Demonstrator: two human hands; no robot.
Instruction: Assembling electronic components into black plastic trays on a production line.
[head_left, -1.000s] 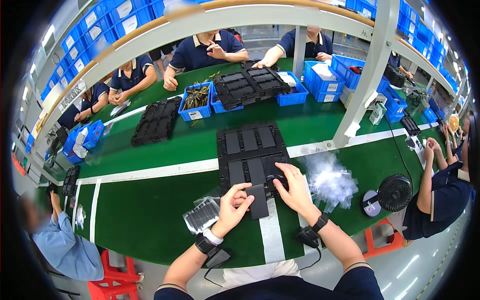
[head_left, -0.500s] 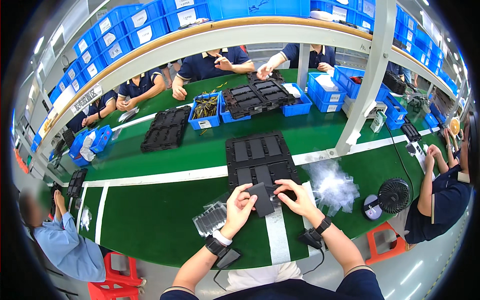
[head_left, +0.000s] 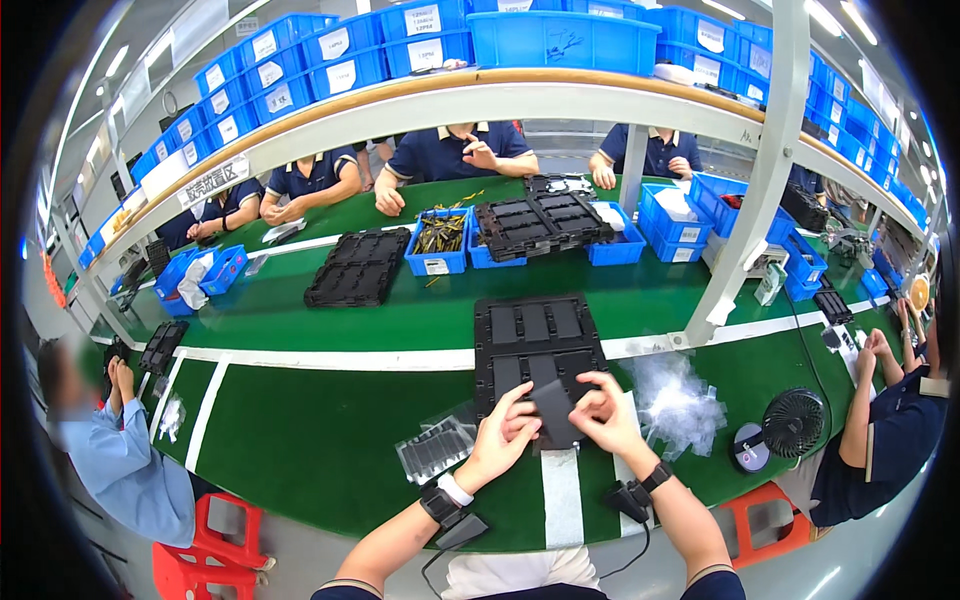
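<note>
My left hand [head_left: 505,438] grips a thin black rectangular plate [head_left: 556,414] by its left side, thumb and fingers closed on it. At the plate's right edge is my right hand [head_left: 612,422], its thumb and forefinger bent together; whatever lies between those fingertips is hidden. Just beyond both hands lies a black tray [head_left: 484,372] whose pockets hold similar dark plates. Left of my left hand rests a clear sheet with dark strips [head_left: 436,448]. A heap of crumpled clear film pieces [head_left: 682,405] lies right of the tray.
A black desk fan [head_left: 793,421] stands right of the film heap. Farther back are another black tray [head_left: 358,268], a blue bin of yellowish strips [head_left: 437,262] and stacked black trays [head_left: 540,224]. A shelf post [head_left: 745,220] rises at right. Co-workers sit around the green table.
My right thumb and forefinger have closed in at the plate's right edge. The left hand still holds the plate. The whole view has shifted a little. Across the table, a co-worker's reaching arm has drawn back.
</note>
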